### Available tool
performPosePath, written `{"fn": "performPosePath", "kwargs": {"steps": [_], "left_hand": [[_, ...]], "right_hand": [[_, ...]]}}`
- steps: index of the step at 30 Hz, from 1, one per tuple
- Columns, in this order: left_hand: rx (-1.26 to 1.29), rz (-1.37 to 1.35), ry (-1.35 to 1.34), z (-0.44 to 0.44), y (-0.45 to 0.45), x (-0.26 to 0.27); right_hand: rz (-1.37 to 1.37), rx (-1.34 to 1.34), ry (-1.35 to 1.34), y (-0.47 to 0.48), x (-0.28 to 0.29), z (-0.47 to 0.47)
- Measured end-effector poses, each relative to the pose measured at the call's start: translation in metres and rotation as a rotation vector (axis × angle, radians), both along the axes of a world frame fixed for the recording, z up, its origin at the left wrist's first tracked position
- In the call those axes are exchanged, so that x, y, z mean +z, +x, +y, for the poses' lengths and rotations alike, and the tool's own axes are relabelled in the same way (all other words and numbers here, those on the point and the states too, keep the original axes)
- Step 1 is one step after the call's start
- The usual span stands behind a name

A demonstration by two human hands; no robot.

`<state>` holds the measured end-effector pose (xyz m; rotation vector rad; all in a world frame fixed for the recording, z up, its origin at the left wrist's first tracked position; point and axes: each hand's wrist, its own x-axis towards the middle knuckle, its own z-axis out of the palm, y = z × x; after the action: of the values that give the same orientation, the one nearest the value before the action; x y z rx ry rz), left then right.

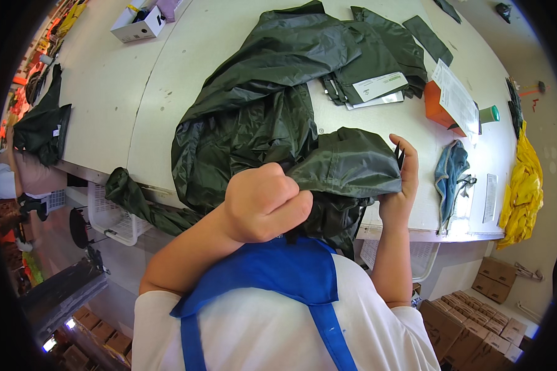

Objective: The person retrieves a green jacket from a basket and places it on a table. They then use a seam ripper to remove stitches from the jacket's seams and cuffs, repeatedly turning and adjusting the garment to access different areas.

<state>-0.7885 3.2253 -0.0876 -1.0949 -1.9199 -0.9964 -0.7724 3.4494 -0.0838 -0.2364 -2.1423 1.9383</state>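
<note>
A dark green waterproof garment (264, 120) lies bunched on the white table before me, and part of it hangs over the front edge. My left hand (264, 204) is curled into a fist on the near fabric, gripping a fold. The hood-like rounded section (352, 162) of the garment stretches from there to my right hand (401, 185). My right fingers pinch the right edge of this section, with the thumb and forefinger on either side. A small black pointed thing (401, 155) shows by the right fingers; its kind is unclear.
Folded dark green pieces with printed tags (380, 86) lie behind the garment. To the right are an orange box (438, 106), a blue cloth (450, 174) and a yellow garment (522, 190). A white box (139, 25) stands far left. Another person (18, 171) works at the left.
</note>
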Motion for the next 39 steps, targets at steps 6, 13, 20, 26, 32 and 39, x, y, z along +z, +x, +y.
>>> {"fn": "performPosePath", "kwargs": {"steps": [6,13,20,26,32,39], "left_hand": [[-0.099,-0.085,0.048,-0.013,-0.041,-0.029],[0.641,-0.483,-0.804,-0.058,-0.158,-0.127],[0.422,-0.627,-0.209,-0.059,-0.161,-0.098],[0.025,-0.520,-0.115,-0.049,-0.071,-0.038],[0.313,-0.767,-0.099,-0.057,-0.046,-0.060],[0.451,-0.900,1.212,-0.206,-0.121,-0.073]], "right_hand": [[-0.156,-0.005,-0.414,-0.029,-0.009,0.062],[0.108,-0.556,-0.331,-0.087,0.024,0.235],[-0.072,-0.093,-0.390,-0.096,-0.023,0.089],[-0.469,-0.237,-1.033,-0.181,-0.090,-0.025],[0.147,0.234,-0.327,-0.191,-0.012,-0.119],[0.113,0.442,0.374,-0.116,-0.030,-0.142]]}}
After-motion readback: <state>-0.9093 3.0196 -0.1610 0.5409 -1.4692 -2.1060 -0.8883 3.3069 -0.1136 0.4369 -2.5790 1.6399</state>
